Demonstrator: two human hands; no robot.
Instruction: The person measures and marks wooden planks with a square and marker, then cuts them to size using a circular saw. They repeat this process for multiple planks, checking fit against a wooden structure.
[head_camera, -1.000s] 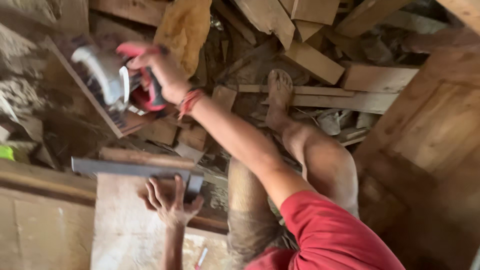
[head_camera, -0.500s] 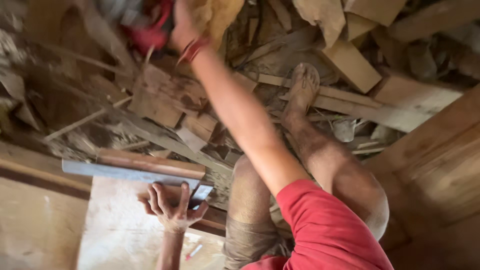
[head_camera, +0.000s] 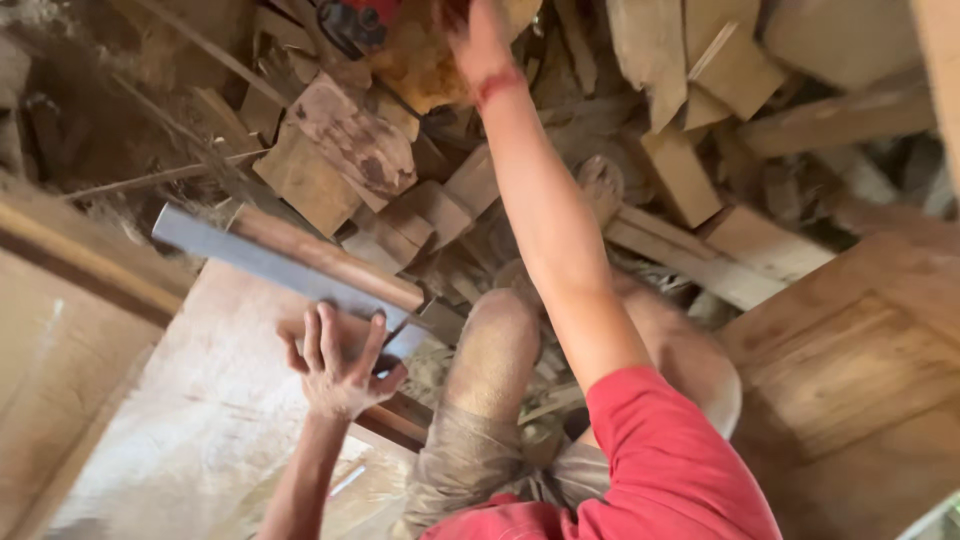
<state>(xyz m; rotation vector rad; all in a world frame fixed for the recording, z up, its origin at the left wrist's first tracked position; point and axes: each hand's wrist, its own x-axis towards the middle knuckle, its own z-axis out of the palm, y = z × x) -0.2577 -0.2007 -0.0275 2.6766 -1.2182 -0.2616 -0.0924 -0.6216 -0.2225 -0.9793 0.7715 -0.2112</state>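
both hands busy: left hand (head_camera: 340, 370) presses metal straightedge (head_camera: 280, 268).

Left hand (head_camera: 338, 365) flat with fingers (head_camera: 325, 335) spread; right arm outstretched, right hand (head_camera: 478, 35) at frame top.

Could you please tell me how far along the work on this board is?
Done: a metal ruler lies across the far edge of the board. In hand: the left hand presses flat on the board by the ruler, while the right hand stretches to the red saw among the wood scraps. Left: no cut shows in the board, so the sawing seems not yet done.
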